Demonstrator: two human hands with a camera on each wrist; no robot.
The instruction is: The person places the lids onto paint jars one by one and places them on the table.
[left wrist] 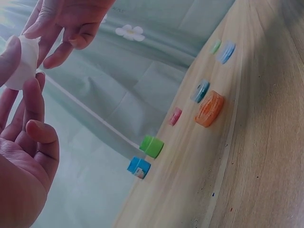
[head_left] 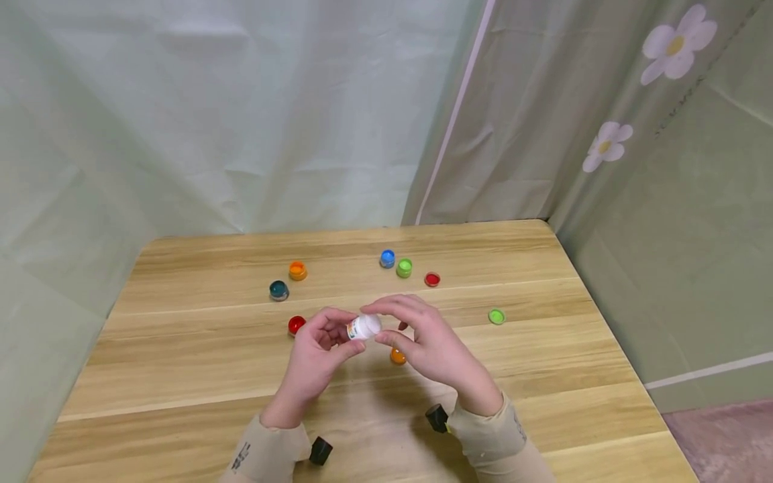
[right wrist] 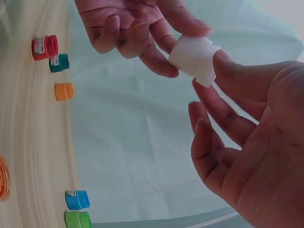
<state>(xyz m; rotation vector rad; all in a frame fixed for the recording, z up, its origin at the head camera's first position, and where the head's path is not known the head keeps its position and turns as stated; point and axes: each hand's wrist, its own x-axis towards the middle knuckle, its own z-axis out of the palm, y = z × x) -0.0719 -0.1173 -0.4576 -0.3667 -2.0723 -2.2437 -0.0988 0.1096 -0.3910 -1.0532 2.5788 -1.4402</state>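
A small white paint jar point(head_left: 357, 329) with a printed label is held above the table between both hands. My left hand point(head_left: 320, 355) pinches its body between thumb and fingers. At its other end, the thumb and forefinger of my right hand point(head_left: 431, 342) pinch the white lid point(right wrist: 206, 61). Part of the jar is covered by the fingertips. Below the right hand lies an orange lid point(head_left: 398, 356), partly hidden by it. A red paint jar point(head_left: 296, 325) stands just beyond the left hand.
On the wooden table point(head_left: 181, 362) stand a teal jar point(head_left: 279, 290), an orange jar point(head_left: 298, 271), a blue jar point(head_left: 388, 259) and a green jar point(head_left: 404, 268). To the right lie a red lid point(head_left: 432, 279) and a green lid point(head_left: 497, 316). Curtains point(head_left: 272, 121) hang behind.
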